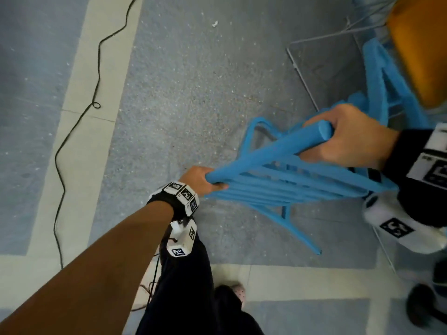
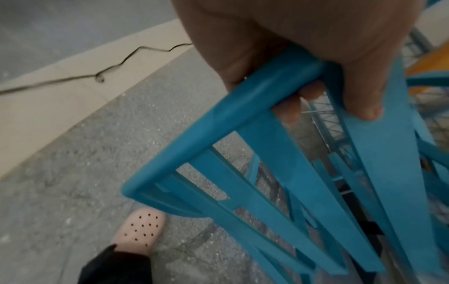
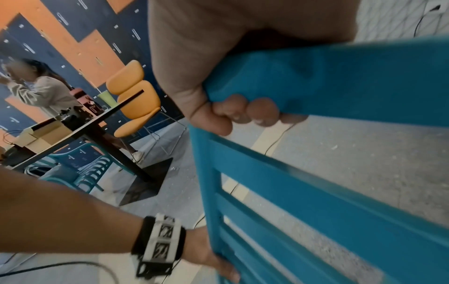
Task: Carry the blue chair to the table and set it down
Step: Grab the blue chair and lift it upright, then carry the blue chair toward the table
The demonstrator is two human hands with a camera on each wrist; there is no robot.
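I hold the blue slatted chair [image 1: 290,175] by its top rail, tilted, with its legs pointing down towards the floor. My left hand [image 1: 200,180] grips the rail's left corner, fingers curled under it; the left wrist view shows this hand [image 2: 303,57] wrapped round the chair's [image 2: 218,144] corner. My right hand [image 1: 348,136] grips the rail's right end, and in the right wrist view its fingers [image 3: 243,113] curl under the chair's [image 3: 340,86] rail. A dark table [image 3: 97,124] on a black pedestal base [image 3: 145,178] stands off to the left in that view.
An orange chair [image 1: 420,44] and another blue chair [image 1: 387,76] stand close at the right. A black cable [image 1: 79,112] snakes over the floor at the left. By the table are a standing person [image 3: 41,90], an orange chair [image 3: 136,100] and a teal chair [image 3: 85,169].
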